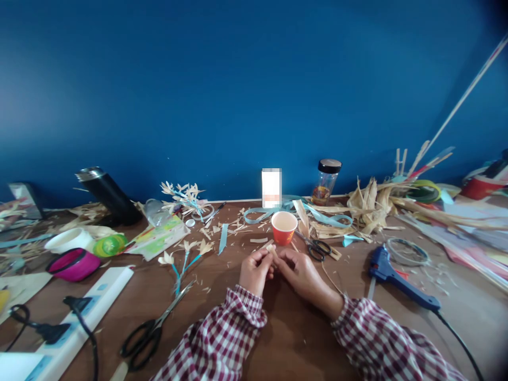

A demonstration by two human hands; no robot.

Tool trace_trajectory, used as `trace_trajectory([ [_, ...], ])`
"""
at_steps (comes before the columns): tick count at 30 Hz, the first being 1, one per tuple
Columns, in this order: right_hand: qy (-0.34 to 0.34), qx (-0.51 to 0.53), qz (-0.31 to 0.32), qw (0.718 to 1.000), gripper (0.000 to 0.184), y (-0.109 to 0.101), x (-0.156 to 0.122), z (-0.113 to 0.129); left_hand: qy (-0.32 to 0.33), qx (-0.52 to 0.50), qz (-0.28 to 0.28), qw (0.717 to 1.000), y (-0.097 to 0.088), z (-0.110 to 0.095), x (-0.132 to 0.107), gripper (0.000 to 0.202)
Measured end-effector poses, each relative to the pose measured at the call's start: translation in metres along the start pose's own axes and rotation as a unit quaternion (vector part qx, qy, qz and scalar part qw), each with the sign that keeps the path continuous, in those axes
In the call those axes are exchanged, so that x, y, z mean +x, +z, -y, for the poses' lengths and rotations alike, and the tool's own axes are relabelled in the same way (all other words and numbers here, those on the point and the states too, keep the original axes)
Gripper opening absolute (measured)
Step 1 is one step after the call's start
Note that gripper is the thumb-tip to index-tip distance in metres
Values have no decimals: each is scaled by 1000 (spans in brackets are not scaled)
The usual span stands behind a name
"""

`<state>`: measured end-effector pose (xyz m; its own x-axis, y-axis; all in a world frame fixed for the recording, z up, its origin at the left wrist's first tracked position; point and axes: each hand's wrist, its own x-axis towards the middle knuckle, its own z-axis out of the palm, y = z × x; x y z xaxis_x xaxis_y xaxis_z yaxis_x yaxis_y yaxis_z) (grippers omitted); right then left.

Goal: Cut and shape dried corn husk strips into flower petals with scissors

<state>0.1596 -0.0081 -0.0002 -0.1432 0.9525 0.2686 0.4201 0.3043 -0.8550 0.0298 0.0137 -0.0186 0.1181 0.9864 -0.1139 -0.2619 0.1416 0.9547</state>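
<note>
My left hand (255, 270) and my right hand (302, 275) meet at the middle of the brown table (293, 338). The fingers of both pinch a small pale strip of dried husk (271, 247) between them. Both arms wear red and white checked sleeves. Just beyond the fingers stands an orange paper cup (284, 227). Small black-handled scissors (316, 247) lie right of the cup. Husk flowers on blue stems (183, 256) lie to the left of my hands.
Large black scissors (148, 330) lie at front left, beside a white power strip (81, 323) with plugs. A blue glue gun (397, 278) lies to the right. A husk pile (373, 206), jar (326, 181), blue ribbon (257, 211), black flask (107, 193), tape rolls and a pink bowl (73, 263) crowd the table.
</note>
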Motion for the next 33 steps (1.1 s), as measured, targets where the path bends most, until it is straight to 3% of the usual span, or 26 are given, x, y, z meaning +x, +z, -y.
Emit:
trace_trajectory([
  [10,-10,-2,-3,1000,28,1,0,-4,-35,-20,-24,999,2,0,1,40],
  [33,-10,11,7,1000,25,1,1,-4,6,72,-16,997,-3,0,2,37],
])
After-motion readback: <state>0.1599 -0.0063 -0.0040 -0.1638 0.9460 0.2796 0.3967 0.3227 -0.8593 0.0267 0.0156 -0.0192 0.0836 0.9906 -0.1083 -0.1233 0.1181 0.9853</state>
